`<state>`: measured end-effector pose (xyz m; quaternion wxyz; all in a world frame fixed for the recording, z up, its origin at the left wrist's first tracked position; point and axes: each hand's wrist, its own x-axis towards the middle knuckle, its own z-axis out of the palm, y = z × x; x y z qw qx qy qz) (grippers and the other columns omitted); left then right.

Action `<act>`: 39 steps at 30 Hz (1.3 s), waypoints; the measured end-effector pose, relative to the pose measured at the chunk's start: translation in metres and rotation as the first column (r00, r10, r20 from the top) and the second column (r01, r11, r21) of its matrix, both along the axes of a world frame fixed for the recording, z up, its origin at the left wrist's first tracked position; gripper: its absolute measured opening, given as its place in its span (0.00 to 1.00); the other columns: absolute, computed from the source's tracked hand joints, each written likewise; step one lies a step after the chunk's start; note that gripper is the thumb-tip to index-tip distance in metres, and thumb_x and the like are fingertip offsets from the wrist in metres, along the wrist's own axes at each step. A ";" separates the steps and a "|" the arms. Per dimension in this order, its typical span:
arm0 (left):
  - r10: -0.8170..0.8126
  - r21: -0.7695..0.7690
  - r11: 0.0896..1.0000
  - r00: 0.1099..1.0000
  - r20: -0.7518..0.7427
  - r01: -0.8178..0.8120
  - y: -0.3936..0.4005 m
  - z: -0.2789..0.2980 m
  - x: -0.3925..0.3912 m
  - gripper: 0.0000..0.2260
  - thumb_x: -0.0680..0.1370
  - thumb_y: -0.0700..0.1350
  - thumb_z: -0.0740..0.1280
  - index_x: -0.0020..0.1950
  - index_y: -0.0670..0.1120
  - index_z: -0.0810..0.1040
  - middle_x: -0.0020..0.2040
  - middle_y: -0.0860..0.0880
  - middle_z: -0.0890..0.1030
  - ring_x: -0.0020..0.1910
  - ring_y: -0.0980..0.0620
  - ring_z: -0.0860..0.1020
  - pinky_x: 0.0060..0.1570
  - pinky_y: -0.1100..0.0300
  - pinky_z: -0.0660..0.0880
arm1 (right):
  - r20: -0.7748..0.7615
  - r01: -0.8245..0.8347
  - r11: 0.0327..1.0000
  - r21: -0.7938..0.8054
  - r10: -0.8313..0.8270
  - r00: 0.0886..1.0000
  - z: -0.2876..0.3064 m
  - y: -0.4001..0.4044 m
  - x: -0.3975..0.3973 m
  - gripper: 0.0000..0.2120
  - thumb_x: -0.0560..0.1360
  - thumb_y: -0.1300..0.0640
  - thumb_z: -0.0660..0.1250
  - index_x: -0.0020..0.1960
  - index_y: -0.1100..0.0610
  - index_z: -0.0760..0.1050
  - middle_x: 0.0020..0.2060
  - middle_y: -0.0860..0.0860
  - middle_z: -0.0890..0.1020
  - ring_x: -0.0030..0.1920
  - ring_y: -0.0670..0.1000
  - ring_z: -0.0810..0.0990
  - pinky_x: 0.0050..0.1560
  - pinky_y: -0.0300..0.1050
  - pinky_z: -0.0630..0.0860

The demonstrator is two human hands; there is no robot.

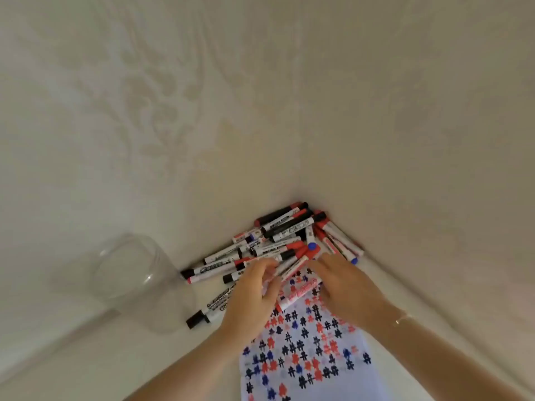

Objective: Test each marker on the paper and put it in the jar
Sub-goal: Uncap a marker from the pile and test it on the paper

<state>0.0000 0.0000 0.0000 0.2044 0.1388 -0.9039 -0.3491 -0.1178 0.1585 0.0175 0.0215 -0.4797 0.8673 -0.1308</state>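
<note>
Against the corner walls, the marker pile (289, 241) stays corralled beside the paper (304, 357). Both hands reach in: left hand (252, 293) fingers curl over a red marker (298, 293); whether the right hand (344, 287) grips anything cannot be told. An empty jar (136, 279) waits at left.

The heap of markers (289, 241) fills the corner ahead of me, hemmed by the wall (173, 111) on the left and the wall on the right, so I can reach it only from my side. The clear jar (136, 282) stands left of the heap, well apart from my left hand (252, 296); a black-capped marker (211, 306) lies between them. The paper (304, 357) lies flat beneath my wrists.
</note>
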 end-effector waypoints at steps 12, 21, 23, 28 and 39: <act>-0.028 0.167 0.985 0.989 -0.144 0.052 -0.016 -0.027 -0.015 0.15 0.80 0.34 0.57 0.55 0.52 0.76 0.53 0.57 0.79 0.54 0.63 0.77 0.58 0.65 0.73 | -0.233 -0.180 0.977 -0.117 0.150 0.961 0.000 -0.028 -0.021 0.06 0.72 0.60 0.64 0.43 0.51 0.68 0.40 0.46 0.73 0.37 0.47 0.73 0.37 0.46 0.73; -0.457 0.257 0.857 0.889 -0.024 0.447 0.003 0.017 0.005 0.06 0.81 0.47 0.62 0.55 0.51 0.76 0.46 0.52 0.82 0.45 0.54 0.82 0.50 0.56 0.78 | 0.780 0.413 0.696 -0.587 0.351 0.518 0.021 -0.025 0.021 0.09 0.74 0.64 0.68 0.39 0.61 0.69 0.30 0.62 0.77 0.25 0.54 0.72 0.25 0.44 0.68; -0.448 0.190 0.878 0.894 0.002 0.440 0.006 0.022 0.007 0.05 0.82 0.48 0.59 0.51 0.53 0.74 0.38 0.52 0.79 0.37 0.54 0.78 0.43 0.55 0.77 | 0.792 0.435 0.680 -0.590 0.381 0.478 0.020 -0.023 0.026 0.04 0.75 0.64 0.66 0.42 0.63 0.72 0.32 0.62 0.78 0.27 0.54 0.73 0.27 0.45 0.70; -0.498 0.134 0.864 0.861 0.102 0.484 0.004 0.030 0.012 0.08 0.83 0.48 0.56 0.49 0.56 0.72 0.34 0.64 0.75 0.35 0.65 0.73 0.41 0.67 0.71 | 0.779 0.301 0.793 -0.529 0.313 0.544 0.026 -0.015 0.035 0.09 0.71 0.60 0.72 0.43 0.66 0.77 0.33 0.58 0.82 0.32 0.53 0.80 0.32 0.40 0.76; -0.547 0.242 0.807 0.836 -0.037 0.539 0.008 0.027 0.021 0.11 0.78 0.52 0.58 0.46 0.48 0.76 0.24 0.56 0.66 0.21 0.60 0.62 0.25 0.72 0.61 | 0.808 0.377 0.721 -0.581 0.460 0.367 0.019 -0.010 0.048 0.10 0.75 0.65 0.65 0.36 0.64 0.77 0.31 0.59 0.77 0.29 0.53 0.77 0.31 0.41 0.77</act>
